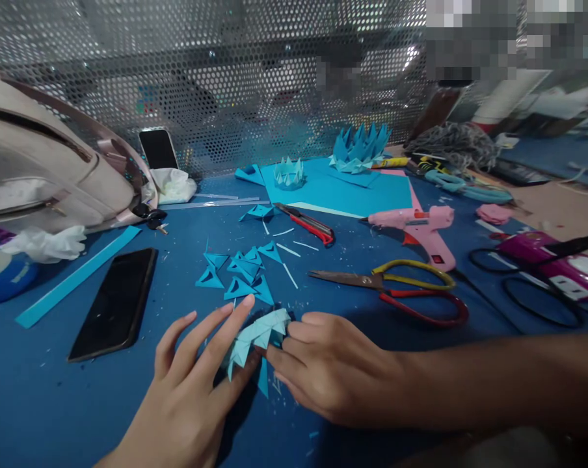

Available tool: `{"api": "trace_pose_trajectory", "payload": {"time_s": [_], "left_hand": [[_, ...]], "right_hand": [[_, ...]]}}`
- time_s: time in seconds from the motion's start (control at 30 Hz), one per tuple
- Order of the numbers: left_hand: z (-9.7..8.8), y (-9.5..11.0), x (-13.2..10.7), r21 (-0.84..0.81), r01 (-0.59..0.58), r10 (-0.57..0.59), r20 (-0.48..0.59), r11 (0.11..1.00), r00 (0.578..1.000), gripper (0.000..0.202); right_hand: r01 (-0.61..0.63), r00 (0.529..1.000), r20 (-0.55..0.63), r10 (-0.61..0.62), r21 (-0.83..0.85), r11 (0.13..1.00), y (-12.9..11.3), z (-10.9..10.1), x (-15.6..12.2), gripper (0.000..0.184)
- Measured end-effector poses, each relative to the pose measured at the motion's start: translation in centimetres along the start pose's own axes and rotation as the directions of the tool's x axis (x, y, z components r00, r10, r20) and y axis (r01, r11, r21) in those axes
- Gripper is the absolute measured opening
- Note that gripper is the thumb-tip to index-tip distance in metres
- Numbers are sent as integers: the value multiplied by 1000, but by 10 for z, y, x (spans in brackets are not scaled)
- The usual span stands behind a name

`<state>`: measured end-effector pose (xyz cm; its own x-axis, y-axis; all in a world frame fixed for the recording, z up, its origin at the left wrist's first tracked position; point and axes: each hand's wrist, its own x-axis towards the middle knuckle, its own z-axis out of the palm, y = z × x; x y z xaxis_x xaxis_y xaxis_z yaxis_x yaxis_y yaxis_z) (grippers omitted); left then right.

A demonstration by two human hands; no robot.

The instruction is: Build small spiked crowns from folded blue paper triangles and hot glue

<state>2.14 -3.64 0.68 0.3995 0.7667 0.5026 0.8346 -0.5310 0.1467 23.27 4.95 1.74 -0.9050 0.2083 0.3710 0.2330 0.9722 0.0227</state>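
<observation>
Pale-blue paper band [262, 333]: over worktop [35, 403], long axis slanting away to right. Left hand [189, 383]: thumb and index gripping band's left part, other fingers spread. Right hand [333, 367]: fingers curled at right end, pinch hidden. Neither hand nearer. Folded pieces [245, 268] just beyond.

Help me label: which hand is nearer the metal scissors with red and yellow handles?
Right. Right hand is just nearside of the scissors; left hand lies farther left.
</observation>
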Motion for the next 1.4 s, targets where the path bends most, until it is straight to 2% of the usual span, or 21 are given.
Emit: {"api": "trace_pose_trajectory", "payload": {"time_s": [0.1,0.3,0.4,0.5,0.7,0.93,1.17,1.4], "left_hand": [[1,0,0,-7,6,-6,2,1000,1000,39],[2,-1,0,-21,25,-24,2,999,1000,39],[1,-1,0,-33,31,-31,9,999,999,40],[1,-1,-1,-42,28,-27,18,999,999,39],[0,-2,-1,-57,28,-26,34,998,999,37],[-1,-3,-1,-75,21,-17,49,997,999,39],[-1,-3,-2,-74,16,-13,39,997,999,40],[-1,-4,-2,-56,-1,3,48,998,999,38]], "right_hand": [[15,999,39,-16,36,999,1,3,-1,16],[41,998,37,-41,15,999,2,6,-4,14],[70,997,-32,-73,-91,993,-1,2,-4,12],[45,995,-85,-60,-171,984,-3,-1,-4,9],[70,996,-37,-79,-209,975,-4,2,-7,21],[56,997,-37,-67,-242,969,-5,2,-9,28],[49,998,51,-38,-238,970,-8,1,-11,29],[24,999,32,-16,-252,968,-10,-2,-9,25]]}}
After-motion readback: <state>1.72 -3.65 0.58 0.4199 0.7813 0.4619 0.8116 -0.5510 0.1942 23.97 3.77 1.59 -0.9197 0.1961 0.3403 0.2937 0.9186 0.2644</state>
